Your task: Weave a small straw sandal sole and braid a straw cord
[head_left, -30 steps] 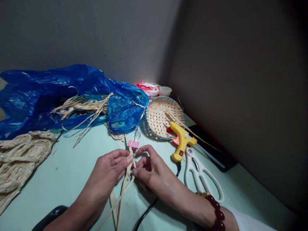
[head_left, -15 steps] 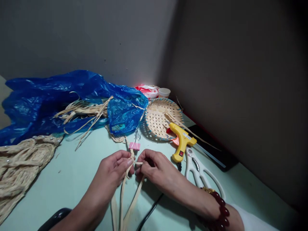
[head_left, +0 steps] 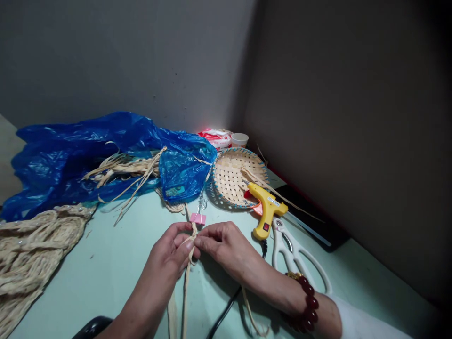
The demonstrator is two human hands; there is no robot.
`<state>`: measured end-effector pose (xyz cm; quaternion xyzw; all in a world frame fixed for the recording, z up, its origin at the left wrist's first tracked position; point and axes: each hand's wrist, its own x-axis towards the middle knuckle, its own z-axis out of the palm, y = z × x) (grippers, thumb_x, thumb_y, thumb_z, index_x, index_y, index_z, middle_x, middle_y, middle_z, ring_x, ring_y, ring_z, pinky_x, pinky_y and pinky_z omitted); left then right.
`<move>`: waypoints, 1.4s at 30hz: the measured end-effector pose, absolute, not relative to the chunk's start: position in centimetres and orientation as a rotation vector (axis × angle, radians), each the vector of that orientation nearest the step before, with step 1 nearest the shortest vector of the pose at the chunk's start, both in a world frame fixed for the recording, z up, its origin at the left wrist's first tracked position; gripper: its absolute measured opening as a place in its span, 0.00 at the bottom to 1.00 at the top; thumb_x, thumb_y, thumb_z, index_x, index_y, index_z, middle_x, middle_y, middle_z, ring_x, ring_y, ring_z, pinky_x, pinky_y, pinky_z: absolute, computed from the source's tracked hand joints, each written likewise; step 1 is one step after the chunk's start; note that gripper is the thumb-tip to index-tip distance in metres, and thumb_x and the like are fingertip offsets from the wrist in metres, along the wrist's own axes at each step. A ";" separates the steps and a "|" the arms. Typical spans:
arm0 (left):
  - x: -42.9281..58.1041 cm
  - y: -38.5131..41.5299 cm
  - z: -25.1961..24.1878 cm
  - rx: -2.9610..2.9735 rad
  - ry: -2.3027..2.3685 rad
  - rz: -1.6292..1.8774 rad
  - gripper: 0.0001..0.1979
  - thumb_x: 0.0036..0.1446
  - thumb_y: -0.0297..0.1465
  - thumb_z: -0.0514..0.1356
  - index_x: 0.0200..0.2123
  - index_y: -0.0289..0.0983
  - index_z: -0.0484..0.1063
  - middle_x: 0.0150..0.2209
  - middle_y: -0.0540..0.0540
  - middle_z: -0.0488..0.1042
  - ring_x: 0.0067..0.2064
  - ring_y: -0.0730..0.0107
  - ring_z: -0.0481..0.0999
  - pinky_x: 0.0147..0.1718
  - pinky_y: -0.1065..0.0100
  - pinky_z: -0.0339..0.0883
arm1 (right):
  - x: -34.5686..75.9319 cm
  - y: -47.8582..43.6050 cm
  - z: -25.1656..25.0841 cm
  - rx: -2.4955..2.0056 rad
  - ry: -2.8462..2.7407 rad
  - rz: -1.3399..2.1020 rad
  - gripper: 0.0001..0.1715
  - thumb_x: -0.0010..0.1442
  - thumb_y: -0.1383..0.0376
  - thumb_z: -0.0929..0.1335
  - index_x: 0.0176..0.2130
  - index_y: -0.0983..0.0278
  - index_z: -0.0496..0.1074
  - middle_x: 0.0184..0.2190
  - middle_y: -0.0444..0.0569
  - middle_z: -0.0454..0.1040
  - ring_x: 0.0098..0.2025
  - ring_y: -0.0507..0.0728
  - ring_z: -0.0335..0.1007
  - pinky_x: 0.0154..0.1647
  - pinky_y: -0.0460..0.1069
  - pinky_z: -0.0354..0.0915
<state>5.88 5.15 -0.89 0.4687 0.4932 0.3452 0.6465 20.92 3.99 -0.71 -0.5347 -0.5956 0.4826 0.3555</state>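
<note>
My left hand (head_left: 173, 252) pinches a short pale braid (head_left: 194, 230) of flat fibre strips between thumb and fingers. Just above it, a pink binder clip (head_left: 198, 218) grips the top of the braid. From the right, my right hand (head_left: 221, 242) meets it, thumb and forefinger closed on a strip at the braid. Loose strips (head_left: 185, 301) hang down below my left hand towards the near edge. Another thin strip (head_left: 249, 308) trails out from under my right wrist. The fingertips hide part of the crossing strips.
Behind the hands lie a blue plastic bag (head_left: 130, 127) with fibre strips (head_left: 129, 165) and a woven basket (head_left: 233, 176). A yellow glue gun (head_left: 267, 209) and white scissors (head_left: 287, 254) are at right. A large braided piece (head_left: 38, 245) sits at left; a black cable (head_left: 226, 310) runs below.
My right hand has moved slightly left, closer to my left fingertips. The strip end between the hands no longer shows, and a strip now trails below my right wrist. The view has shifted slightly.
</note>
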 end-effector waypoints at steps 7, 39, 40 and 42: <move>5.5 4.8 -0.6 1.531 1.328 0.679 0.09 0.60 0.40 0.55 0.41 0.43 0.63 0.32 0.49 0.78 0.34 0.63 0.75 0.34 0.66 0.63 | 20.2 3.8 -1.3 -1.394 -1.423 1.186 0.13 0.57 0.65 0.65 0.26 0.68 0.77 0.22 0.45 0.74 0.25 0.50 0.63 0.26 0.44 0.55; 6.7 1.6 -1.5 2.865 1.483 0.197 0.19 0.56 0.16 0.47 0.43 0.32 0.74 0.31 0.39 0.77 0.30 0.57 0.80 0.28 0.62 0.71 | 21.0 3.8 -1.3 -1.384 -1.526 1.088 0.12 0.54 0.68 0.65 0.23 0.67 0.75 0.20 0.43 0.69 0.26 0.51 0.61 0.26 0.44 0.54; 6.8 1.4 -1.6 2.881 1.500 0.176 0.22 0.54 0.14 0.46 0.44 0.30 0.74 0.31 0.39 0.78 0.29 0.56 0.80 0.26 0.62 0.71 | 21.0 3.9 -1.4 -1.380 -1.522 1.102 0.12 0.54 0.68 0.65 0.22 0.67 0.75 0.19 0.43 0.68 0.25 0.50 0.61 0.26 0.44 0.54; 7.0 0.8 -1.9 2.913 1.533 0.144 0.26 0.50 0.11 0.44 0.46 0.28 0.74 0.31 0.37 0.78 0.30 0.55 0.80 0.26 0.63 0.71 | 20.9 3.9 -1.5 -1.376 -1.509 1.126 0.14 0.54 0.66 0.66 0.21 0.67 0.74 0.18 0.43 0.67 0.24 0.50 0.60 0.25 0.44 0.54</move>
